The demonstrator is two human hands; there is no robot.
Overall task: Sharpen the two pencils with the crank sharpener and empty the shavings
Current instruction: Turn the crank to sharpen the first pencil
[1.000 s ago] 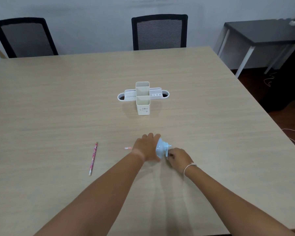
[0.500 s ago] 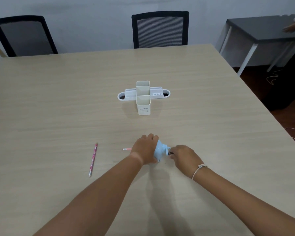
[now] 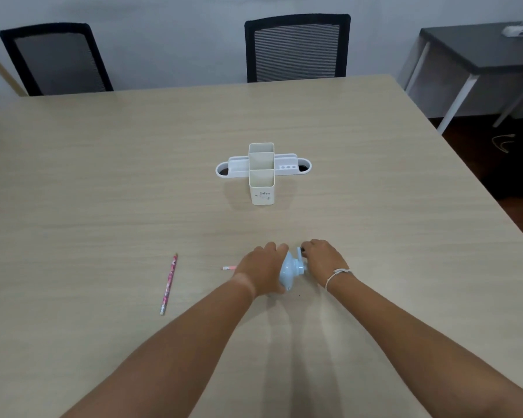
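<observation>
A light blue crank sharpener [image 3: 289, 271] sits on the wooden table [image 3: 103, 176] in front of me. My left hand [image 3: 261, 271] wraps over its body and holds it down. My right hand [image 3: 322, 259] grips the crank handle at the sharpener's right end, with the handle turned to the far side. The end of one pink pencil [image 3: 228, 268] sticks out to the left from under my left hand; the rest of it is hidden. A second pink pencil [image 3: 169, 283] lies loose on the table further left.
A white desk organizer [image 3: 261, 173] with several compartments stands mid-table beyond the sharpener. Two black mesh chairs [image 3: 296, 46] stand at the far edge. A dark side table [image 3: 477, 46] is at the back right, and cables lie on the floor to the right.
My right hand has swung the crank handle from the near side up and over to the far side. My left hand stays on the sharpener. The loose pencil has not moved.
</observation>
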